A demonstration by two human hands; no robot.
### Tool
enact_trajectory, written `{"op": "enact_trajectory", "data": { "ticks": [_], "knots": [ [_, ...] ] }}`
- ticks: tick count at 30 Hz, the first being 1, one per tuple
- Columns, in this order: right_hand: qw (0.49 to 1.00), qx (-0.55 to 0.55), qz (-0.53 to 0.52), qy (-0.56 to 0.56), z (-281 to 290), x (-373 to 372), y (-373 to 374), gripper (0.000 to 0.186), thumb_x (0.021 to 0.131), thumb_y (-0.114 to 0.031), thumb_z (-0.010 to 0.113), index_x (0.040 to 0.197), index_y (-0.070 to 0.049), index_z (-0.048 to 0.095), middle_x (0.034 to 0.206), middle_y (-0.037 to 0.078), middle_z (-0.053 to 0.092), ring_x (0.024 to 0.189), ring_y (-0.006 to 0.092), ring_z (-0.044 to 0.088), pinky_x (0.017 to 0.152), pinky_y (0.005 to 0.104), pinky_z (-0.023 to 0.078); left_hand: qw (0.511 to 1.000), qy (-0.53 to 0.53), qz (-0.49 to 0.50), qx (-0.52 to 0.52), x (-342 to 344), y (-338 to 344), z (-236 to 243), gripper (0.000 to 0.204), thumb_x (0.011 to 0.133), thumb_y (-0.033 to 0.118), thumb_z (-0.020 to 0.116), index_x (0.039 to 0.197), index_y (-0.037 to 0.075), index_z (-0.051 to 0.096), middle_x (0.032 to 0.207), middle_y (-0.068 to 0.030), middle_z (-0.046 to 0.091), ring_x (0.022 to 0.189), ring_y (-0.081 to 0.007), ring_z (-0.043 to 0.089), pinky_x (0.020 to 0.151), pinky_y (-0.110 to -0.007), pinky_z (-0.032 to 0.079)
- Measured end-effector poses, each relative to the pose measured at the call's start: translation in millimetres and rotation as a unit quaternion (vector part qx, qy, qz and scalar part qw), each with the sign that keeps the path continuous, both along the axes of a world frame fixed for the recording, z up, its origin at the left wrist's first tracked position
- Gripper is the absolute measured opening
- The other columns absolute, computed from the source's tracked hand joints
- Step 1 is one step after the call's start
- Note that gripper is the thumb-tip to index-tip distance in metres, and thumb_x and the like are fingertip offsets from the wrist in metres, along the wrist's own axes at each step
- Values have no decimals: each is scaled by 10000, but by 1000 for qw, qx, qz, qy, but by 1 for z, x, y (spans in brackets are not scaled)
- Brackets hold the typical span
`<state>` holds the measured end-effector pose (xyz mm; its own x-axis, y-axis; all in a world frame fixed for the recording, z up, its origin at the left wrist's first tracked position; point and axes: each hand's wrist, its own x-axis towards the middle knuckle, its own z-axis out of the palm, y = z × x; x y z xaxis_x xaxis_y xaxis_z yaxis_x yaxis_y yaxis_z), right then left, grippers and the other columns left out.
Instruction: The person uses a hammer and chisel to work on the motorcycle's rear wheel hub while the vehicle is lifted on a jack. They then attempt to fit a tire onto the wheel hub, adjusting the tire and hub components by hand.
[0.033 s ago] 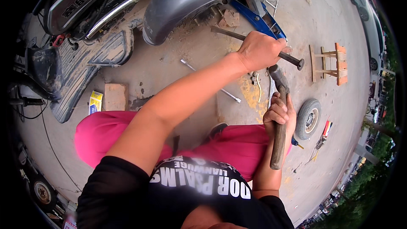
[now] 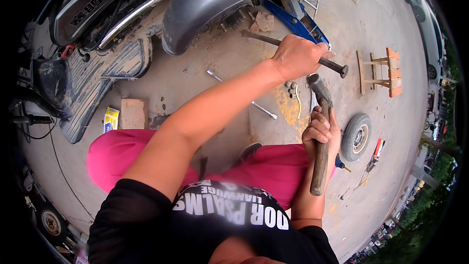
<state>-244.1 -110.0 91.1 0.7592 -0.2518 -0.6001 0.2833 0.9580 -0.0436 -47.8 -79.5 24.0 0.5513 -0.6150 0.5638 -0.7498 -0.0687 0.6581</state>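
Note:
My left hand (image 2: 299, 57) is closed around a long steel chisel (image 2: 266, 38), held slantwise across the front. Its flattened end points to the upper left, and its blunt, mushroomed head sticks out to the right of my fist. Just below that head is the head of a hammer (image 2: 320, 88), apart from the chisel. My right hand (image 2: 320, 129) grips the hammer by its worn wooden handle, close under the metal head, with the handle's end hanging toward me. Beyond my left hand, a blue floor jack (image 2: 293, 19) stands beside the grey fender (image 2: 220, 0) of a vehicle.
At left is the vehicle's muddy footboard (image 2: 105, 71). A brick (image 2: 134, 113) and a yellow box (image 2: 111, 120) lie by my left knee. A lug wrench (image 2: 264, 109) lies under my left arm. To the right are a wooden stool (image 2: 393, 73), a small wheel (image 2: 356, 137) and pliers (image 2: 371, 165).

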Motion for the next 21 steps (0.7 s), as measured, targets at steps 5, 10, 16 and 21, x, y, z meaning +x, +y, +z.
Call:
{"op": "enact_trajectory", "data": {
  "ticks": [5, 10, 16, 21],
  "knots": [
    [999, -31, -22, 1, -6, -10, -22, 369, 1015, -282, 412, 1038, 84, 450, 689, 26, 441, 408, 55, 414, 348, 211, 386, 997, -24, -6, 73, 12, -35, -17, 197, 719, 97, 674, 899, 179, 672, 654, -67, 648, 607, -271, 640, 518, -409, 465],
    [1000, -13, -25, -5, -7, -13, -37, 369, 1016, -298, 409, 1022, 68, 454, 673, 24, 439, 395, 58, 403, 345, 217, 377, 993, -50, 24, 107, 22, -50, -19, 159, 732, 193, 703, 846, 114, 625, 665, -80, 663, 661, -270, 673, 567, -408, 511],
    [999, -4, 2, 44, 1, -12, -39, 348, 997, -365, 449, 973, -20, 492, 636, -18, 406, 389, 40, 322, 332, 194, 280, 987, -62, 35, 147, 31, -64, -19, 147, 747, 169, 683, 873, 120, 627, 688, -97, 665, 677, -288, 665, 583, -415, 502],
    [998, 0, 11, 66, 6, -12, -35, 358, 994, -397, 440, 972, -44, 494, 625, -30, 392, 384, 40, 303, 331, 190, 264, 987, -45, 9, 151, 29, -70, -20, 71, 793, 124, 627, 861, 103, 629, 680, -122, 651, 668, -332, 637, 602, -448, 479]
  ]
}}
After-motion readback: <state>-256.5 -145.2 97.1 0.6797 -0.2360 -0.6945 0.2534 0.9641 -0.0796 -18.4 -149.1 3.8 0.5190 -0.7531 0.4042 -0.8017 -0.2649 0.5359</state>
